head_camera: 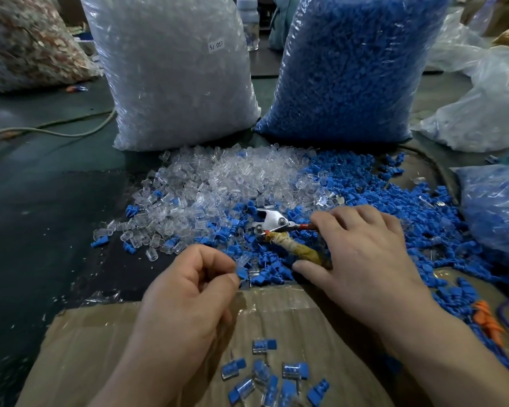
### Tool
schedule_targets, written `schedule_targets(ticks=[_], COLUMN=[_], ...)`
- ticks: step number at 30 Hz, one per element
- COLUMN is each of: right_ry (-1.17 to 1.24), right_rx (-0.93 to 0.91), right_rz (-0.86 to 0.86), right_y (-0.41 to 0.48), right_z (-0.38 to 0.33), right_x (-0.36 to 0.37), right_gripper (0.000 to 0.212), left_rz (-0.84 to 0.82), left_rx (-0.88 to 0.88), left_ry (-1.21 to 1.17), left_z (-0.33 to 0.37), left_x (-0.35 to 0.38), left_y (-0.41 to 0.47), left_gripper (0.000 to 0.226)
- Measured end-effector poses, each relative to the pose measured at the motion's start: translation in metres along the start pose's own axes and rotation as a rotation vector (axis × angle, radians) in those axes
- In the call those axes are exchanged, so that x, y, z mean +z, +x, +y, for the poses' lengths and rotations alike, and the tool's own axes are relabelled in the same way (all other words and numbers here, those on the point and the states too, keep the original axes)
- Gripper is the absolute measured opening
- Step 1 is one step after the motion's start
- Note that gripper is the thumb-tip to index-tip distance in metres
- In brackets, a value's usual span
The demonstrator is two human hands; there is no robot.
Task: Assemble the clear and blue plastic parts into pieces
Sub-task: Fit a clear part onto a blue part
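Dark tabletop (41,201) carries our heap of clear parts (232,174) and blue parts (394,207) before two full bags (174,77). Our left hand (188,292) pinches one blue-and-clear piece (242,271) above the cardboard (276,312) edge; our right hand (365,259) curls round the pliers (272,220) on the heap. Finished pieces (265,346) lie on the cardboard.

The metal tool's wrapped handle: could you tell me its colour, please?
Dirty yellowish tan; the wrapped handle shows best in the head view.
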State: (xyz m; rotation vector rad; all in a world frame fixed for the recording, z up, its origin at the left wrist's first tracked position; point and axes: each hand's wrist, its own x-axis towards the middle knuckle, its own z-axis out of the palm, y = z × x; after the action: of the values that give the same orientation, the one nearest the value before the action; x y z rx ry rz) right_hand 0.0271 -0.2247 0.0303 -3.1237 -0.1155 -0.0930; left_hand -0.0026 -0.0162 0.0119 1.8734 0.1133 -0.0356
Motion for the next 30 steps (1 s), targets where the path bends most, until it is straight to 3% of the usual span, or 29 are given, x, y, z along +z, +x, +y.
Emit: schedule_targets(ticks=[4, 7, 13, 18, 21, 24, 27, 28, 30], right_ry=[0.221, 0.229, 0.262, 0.3, 0.304, 0.539, 1.209, 1.261, 1.055], right_rx=[-0.191, -0.39, -0.396, -0.469, -0.495, -0.33, -0.002, 0.027, -0.006], right_rz=[0.14, 0.147, 0.219, 0.198, 0.159, -0.016, -0.472, -0.574, -0.551], right_y=[-0.016, -0.024, -0.024, -0.025, -0.029, -0.032, -0.031, -0.031, -0.028], right_z=[-0.02, -0.036, -0.038, -0.038, -0.042, -0.045, -0.04, -0.036, -0.028], right_x=[-0.006, -0.003, 0.0, -0.003, -0.006, -0.01, -0.02, -0.024, -0.023], right_gripper=[0.052, 0.032, 0.031, 0.032, 0.027, 0.03, 0.025, 0.025, 0.031], left_rz=[-0.016, -0.047, -0.037, -0.06, -0.129, -0.18, -0.279, -0.301, -0.298], left_rx=[0.002, 0.029, 0.198, 0.147, 0.138, 0.181, 0.325, 0.366, 0.448], left_ry=[-0.035, -0.056, 0.005, 0.068, 0.05, -0.068, -0.088, -0.062, 0.098], left_z=[-0.005, -0.008, -0.002, 0.001, 0.002, 0.002, 0.002, 0.002, 0.002], left_x=[0.004, 0.006, 0.002, -0.003, -0.005, -0.005, -0.006, -0.008, -0.013], left_y=[-0.001, -0.002, -0.007, -0.004, -0.003, -0.004, -0.008, -0.009, -0.007], left_gripper=[0.023, 0.014, 0.024, 0.047, 0.048, 0.035, 0.032, 0.032, 0.024])
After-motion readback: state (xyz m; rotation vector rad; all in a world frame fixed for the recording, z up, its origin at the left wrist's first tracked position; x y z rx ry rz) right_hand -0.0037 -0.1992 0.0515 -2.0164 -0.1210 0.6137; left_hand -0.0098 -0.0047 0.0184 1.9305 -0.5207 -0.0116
